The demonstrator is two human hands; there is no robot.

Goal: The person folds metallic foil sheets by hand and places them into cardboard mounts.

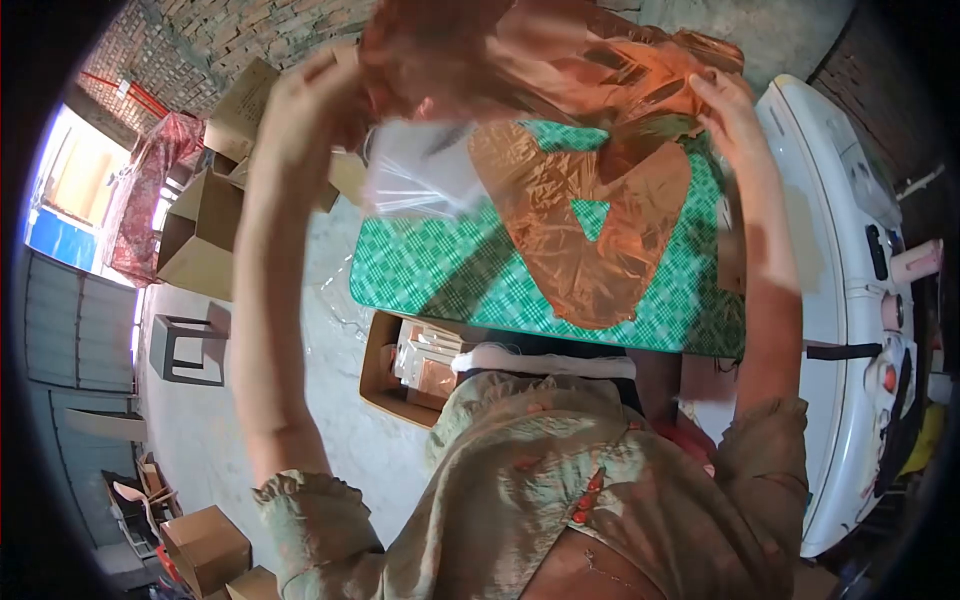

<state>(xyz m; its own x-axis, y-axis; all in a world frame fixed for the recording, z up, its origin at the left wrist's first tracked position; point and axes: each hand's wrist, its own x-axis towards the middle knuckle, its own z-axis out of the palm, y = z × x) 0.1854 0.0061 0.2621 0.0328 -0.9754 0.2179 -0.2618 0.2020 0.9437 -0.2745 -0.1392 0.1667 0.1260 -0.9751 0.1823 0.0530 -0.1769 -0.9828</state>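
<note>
A crinkled orange-brown plastic bag (540, 60) is stretched across the top of the view, raised above the table. At its left end is my left hand (315, 85), blurred, with bent fingers partly hidden at the plastic. My right hand (728, 112) pinches the bag's right side between thumb and fingers. Below, another orange-brown plastic bag (560, 240) lies on the green checked tabletop (420, 265), its two arms spread and a gap between them showing the cloth. Beside it, under my left hand's side, is a stack of clear plastic packaging (420, 175), partly blurred.
An open cardboard box (378, 365) with packets inside stands at the table's front edge. Cardboard boxes (205, 215) are piled at left, near a small grey stool (190, 350). A white washing machine (825, 300) stands close on the right.
</note>
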